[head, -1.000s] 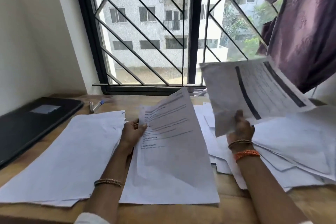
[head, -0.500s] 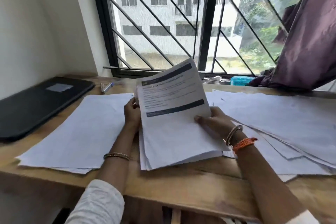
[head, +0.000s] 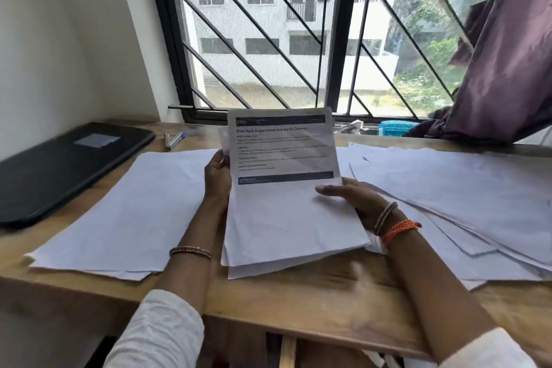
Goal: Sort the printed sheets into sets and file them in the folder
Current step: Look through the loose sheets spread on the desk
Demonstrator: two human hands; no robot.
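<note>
A small set of printed sheets point(head: 286, 203) stands tilted up at the middle of the wooden desk point(head: 313, 305), its top page showing a dark header bar and a title. My left hand point(head: 217, 176) grips the set's left edge. My right hand point(head: 354, 197) holds the right edge, thumb lying on the top page. A stack of blank-side-up sheets point(head: 119, 218) lies to the left. A loose spread of sheets point(head: 466, 206) covers the desk on the right. A black folder point(head: 59, 170) lies shut at the far left.
Pens point(head: 176, 139) lie near the window sill behind the left stack. A teal box point(head: 394, 127) and a purple curtain point(head: 507, 63) sit at the back right. The barred window runs along the back of the desk, a white wall on the left.
My right hand brought the raised sheet down onto the set my left hand holds. Both hands now hold the set upright and squared. The view has dropped toward the desk edge.
</note>
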